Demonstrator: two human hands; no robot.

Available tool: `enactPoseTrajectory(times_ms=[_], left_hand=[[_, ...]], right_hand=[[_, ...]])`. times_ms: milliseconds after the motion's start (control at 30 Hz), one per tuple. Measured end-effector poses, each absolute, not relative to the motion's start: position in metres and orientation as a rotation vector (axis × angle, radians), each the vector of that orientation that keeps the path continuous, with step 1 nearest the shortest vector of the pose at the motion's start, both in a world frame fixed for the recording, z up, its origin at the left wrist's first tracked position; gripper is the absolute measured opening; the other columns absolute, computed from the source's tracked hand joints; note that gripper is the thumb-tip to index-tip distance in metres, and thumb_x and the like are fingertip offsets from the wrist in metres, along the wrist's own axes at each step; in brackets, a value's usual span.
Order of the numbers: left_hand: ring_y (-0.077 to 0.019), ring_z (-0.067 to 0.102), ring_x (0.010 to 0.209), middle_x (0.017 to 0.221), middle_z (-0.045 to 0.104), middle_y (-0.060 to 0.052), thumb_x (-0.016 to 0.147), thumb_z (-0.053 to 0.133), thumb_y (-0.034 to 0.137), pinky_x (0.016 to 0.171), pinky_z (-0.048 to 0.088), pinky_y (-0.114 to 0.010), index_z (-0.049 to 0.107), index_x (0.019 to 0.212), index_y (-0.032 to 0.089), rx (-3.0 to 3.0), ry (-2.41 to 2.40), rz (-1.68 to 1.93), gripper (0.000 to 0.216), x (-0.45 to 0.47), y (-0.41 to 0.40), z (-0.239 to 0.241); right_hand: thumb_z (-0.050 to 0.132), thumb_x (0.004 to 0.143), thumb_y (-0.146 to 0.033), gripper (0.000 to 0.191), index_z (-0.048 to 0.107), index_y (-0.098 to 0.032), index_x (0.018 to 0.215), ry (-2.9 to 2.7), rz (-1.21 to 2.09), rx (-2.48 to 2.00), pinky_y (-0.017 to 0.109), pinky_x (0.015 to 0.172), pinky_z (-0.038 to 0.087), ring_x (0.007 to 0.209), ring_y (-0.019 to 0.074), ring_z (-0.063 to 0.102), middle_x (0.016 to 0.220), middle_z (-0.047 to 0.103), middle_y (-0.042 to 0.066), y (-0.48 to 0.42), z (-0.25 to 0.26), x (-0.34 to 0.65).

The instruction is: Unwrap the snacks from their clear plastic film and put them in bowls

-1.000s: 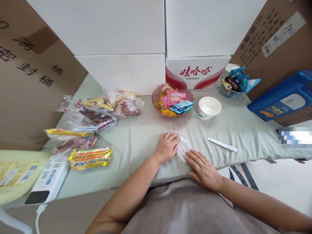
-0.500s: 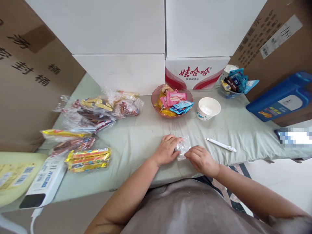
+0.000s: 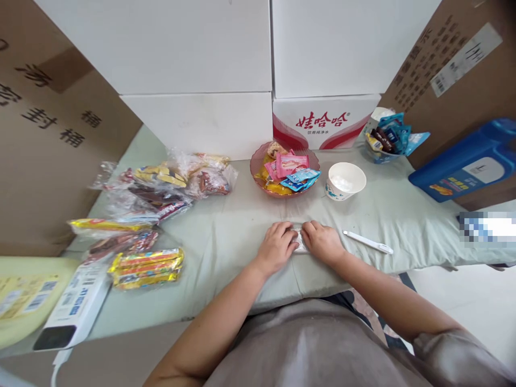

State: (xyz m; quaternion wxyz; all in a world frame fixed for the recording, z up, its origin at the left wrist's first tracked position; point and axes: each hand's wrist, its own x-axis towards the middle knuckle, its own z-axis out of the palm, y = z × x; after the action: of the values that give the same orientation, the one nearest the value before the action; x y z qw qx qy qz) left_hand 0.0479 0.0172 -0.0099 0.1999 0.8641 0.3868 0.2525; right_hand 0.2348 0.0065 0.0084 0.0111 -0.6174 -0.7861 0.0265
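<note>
A small clear plastic wrapper (image 3: 299,243) lies on the cloth in front of me, folded narrow and mostly hidden by my fingers. My left hand (image 3: 278,244) holds its left side, fingers bent over it. From the other side my right hand (image 3: 323,242) grips the wrapper too, with the fingertips of both hands nearly meeting. Just right of that hand is a white slim cutter (image 3: 367,242). Behind the hands stand a pink glass bowl (image 3: 264,185) of packaged snacks and a white paper cup (image 3: 338,191) with some clear plastic inside.
Several snack packs in clear bags (image 3: 153,199) and a yellow-wrapped bundle (image 3: 147,267) lie left, near a white power bank (image 3: 74,306). At right are a snack-filled bowl (image 3: 381,157) and a blue bottle (image 3: 463,166). White boxes (image 3: 197,123) line the back.
My right hand has moved up and left over the plastic wrapper, closer to my left hand. The wrapper now shows as a smaller, narrower piece. My left hand has barely moved.
</note>
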Motion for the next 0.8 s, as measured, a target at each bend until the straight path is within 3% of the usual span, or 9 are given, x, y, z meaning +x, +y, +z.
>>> enactPoseTrajectory(times_ms=[167, 333, 567, 733, 800], left_hand=[[-0.0279, 0.049, 0.113, 0.116, 0.058, -0.010, 0.085, 0.061, 0.020, 0.097, 0.046, -0.047, 0.062, 0.108, 0.019, 2.425, 1.142, 0.722, 0.024, 0.052, 0.016, -0.012], [-0.0294, 0.048, 0.115, 0.120, 0.058, -0.012, 0.085, 0.060, 0.020, 0.099, 0.045, -0.049, 0.058, 0.120, 0.017, 2.424, 1.131, 0.736, 0.035, 0.050, 0.017, -0.014], [-0.0270, 0.050, 0.114, 0.118, 0.060, -0.010, 0.084, 0.060, 0.022, 0.099, 0.045, -0.048, 0.060, 0.121, 0.020, 2.311, 1.043, 0.852, 0.036, 0.041, 0.021, -0.017], [-0.0260, 0.051, 0.111, 0.113, 0.062, -0.009, 0.082, 0.060, 0.018, 0.096, 0.046, -0.048, 0.066, 0.109, 0.021, 2.277, 1.053, 0.829, 0.028, 0.043, 0.022, -0.016], [-0.0257, 0.051, 0.109, 0.112, 0.062, -0.009, 0.081, 0.060, 0.017, 0.095, 0.046, -0.048, 0.067, 0.108, 0.021, 2.274, 1.056, 0.813, 0.028, 0.044, 0.021, -0.013]], right_hand=[[0.045, 0.094, -0.019, 0.020, 0.064, -0.014, 0.098, -2.229, -0.087, -1.813, 0.037, 0.082, 0.041, 0.096, 0.0259, 0.055, 0.100, 0.064, 0.014, 0.009, 0.019, 0.262], [0.050, 0.093, -0.020, 0.022, 0.061, -0.018, 0.113, -2.562, 0.190, -1.198, 0.039, 0.095, 0.041, 0.113, 0.0240, 0.050, 0.117, 0.062, 0.012, -0.013, 0.017, 0.244], [0.044, 0.095, -0.018, 0.021, 0.065, -0.018, 0.093, -2.578, 0.214, -1.358, 0.030, 0.075, 0.045, 0.085, 0.0186, 0.057, 0.090, 0.064, 0.007, 0.005, 0.041, 0.260], [0.041, 0.096, -0.025, 0.028, 0.066, -0.018, 0.107, -2.124, -0.150, -1.744, 0.037, 0.090, 0.044, 0.108, 0.0253, 0.056, 0.108, 0.064, 0.013, 0.066, 0.100, 0.310], [0.044, 0.093, -0.022, 0.029, 0.066, -0.017, 0.111, -2.174, 0.028, -2.128, 0.037, 0.088, 0.044, 0.111, 0.0278, 0.056, 0.113, 0.065, 0.015, 0.097, 0.109, 0.322]])
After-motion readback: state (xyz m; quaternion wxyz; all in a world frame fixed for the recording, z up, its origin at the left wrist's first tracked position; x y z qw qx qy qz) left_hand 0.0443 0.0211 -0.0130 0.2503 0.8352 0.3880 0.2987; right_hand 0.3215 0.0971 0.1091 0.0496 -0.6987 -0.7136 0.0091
